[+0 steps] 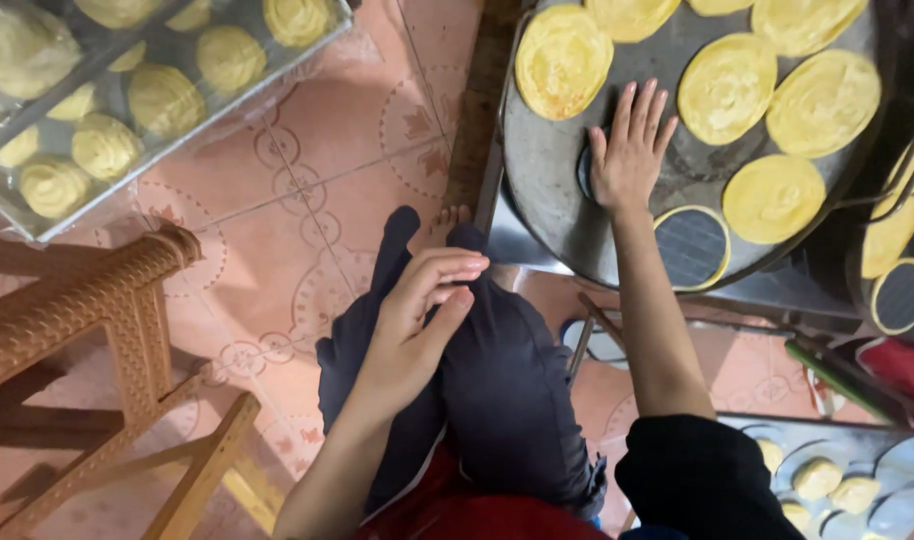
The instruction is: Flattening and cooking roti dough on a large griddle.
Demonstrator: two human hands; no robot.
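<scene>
Left hand [417,325] near, above dark-trousered knee [507,390], fingers loosely curled, holding nothing; right hand [629,150] farther out, fingers spread flat on round grey metal griddle [547,160], gripping nothing, just beside yellow spiral flatbread [562,60]; clear plastic tray of dough coils [107,110] far left.

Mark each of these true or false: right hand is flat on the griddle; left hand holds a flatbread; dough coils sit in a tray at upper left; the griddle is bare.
1. The right hand lies flat on the griddle: true.
2. The left hand holds a flatbread: false, it holds nothing and hovers over the knee.
3. Dough coils sit in a tray at upper left: true.
4. The griddle is bare: false, several flatbreads lie on it.
</scene>
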